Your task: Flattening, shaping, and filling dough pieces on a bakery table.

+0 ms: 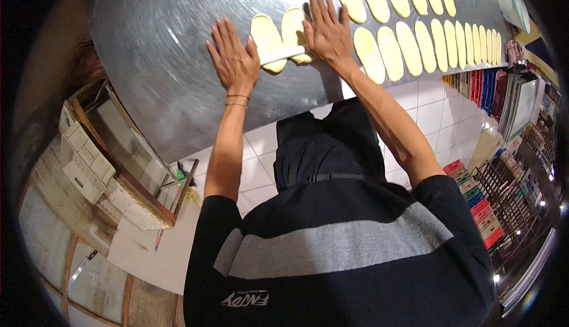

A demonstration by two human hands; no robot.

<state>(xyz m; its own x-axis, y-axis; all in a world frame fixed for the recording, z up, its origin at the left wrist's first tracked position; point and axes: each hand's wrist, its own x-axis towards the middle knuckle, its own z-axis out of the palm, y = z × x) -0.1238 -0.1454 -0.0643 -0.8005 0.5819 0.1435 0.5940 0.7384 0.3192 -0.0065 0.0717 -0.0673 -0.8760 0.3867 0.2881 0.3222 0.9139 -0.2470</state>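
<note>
A slim white rolling pin (283, 55) lies across the lower part of two flat, oval pieces of yellow dough, the left piece (266, 32) and the right piece (292, 23). My left hand (235, 59) is at the pin's left end, palm down with its fingers stretched out. At the other end, my right hand (329, 33) also lies flat, fingers extended, its palm covering that end of the pin. Neither hand wraps its fingers round it. All this is on a shiny metal table (160, 60).
Two rows of flattened dough ovals (389, 53) spread rightward along the table. Plastic crates (483, 220) and racks stand at the right. On the left are a pale plastic basket (86, 161), a wooden-framed cabinet (127, 176) and a knife (82, 268). White floor tiles (261, 176) show below the table edge.
</note>
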